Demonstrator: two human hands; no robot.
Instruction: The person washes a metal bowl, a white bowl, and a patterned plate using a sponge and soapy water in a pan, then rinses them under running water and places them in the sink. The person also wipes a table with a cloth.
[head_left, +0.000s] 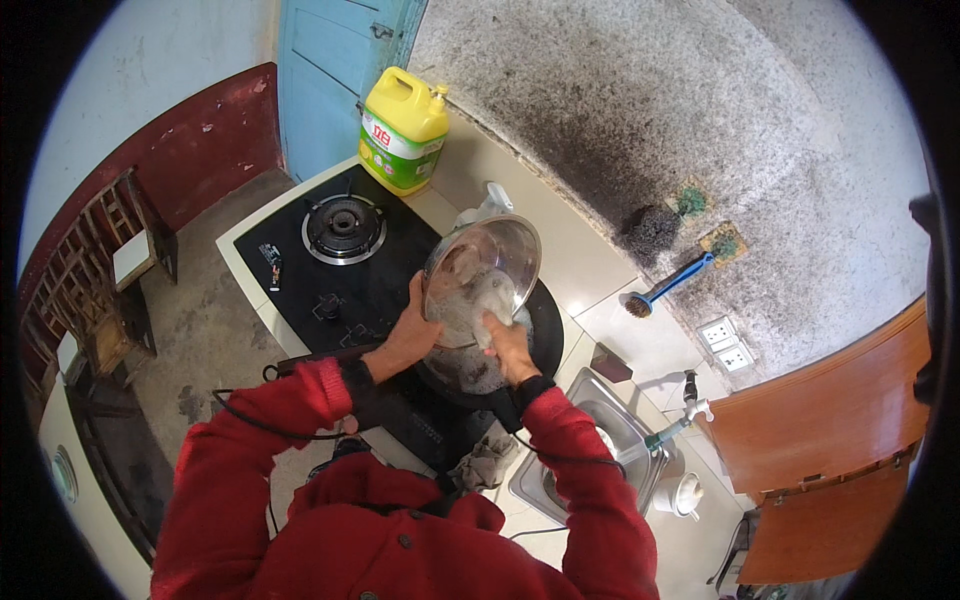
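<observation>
A shiny metal bowl (529, 244) is tilted over a dark wok (553, 322) on the gas stove. My left hand (411, 330) grips the bowl's near left rim. Inside the bowl, my right hand (511, 346) presses a whitish, wet cloth or pad (493, 296), partly hidden by the fingers. Foam clings to the bowl's inner wall. Sudsy water (480, 375) shows in the wok below, its left part covered by the bowl and my left hand. The wok's dark handle (506, 411) points towards me beside my right sleeve.
A yellow detergent jug (405, 131) stands behind the free burner (344, 220). To the right lie a steel sink (589, 401), a tap (694, 409) and a white lidded cup (677, 495). A crumpled rag (484, 463) rests near the front edge. A blue-handled brush (675, 283) hangs on the wall.
</observation>
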